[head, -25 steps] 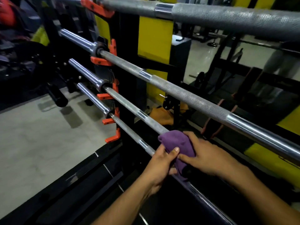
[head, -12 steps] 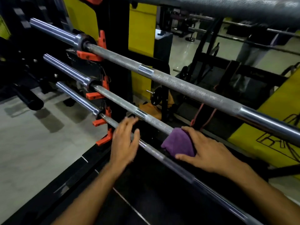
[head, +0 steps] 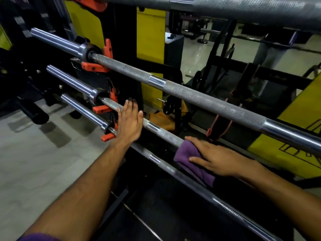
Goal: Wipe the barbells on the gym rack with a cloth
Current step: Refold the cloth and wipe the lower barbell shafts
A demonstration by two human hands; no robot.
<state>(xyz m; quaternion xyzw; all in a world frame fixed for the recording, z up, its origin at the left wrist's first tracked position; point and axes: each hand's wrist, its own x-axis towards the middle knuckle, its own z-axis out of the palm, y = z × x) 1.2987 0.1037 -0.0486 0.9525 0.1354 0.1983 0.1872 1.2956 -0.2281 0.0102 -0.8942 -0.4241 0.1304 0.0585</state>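
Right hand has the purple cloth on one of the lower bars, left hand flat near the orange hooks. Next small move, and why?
Probably slide the right hand and purple cloth up the second-lowest barbell toward the left hand. The cloth is pressed on that bar's knurled shaft, bare shaft runs between the hands, and the left hand seems to steady the bar.

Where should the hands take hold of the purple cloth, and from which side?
Take the purple cloth where it drapes over the barbell, coming from above. The right hand lies there with straight fingers; the loose end hanging below offers no firm hold.
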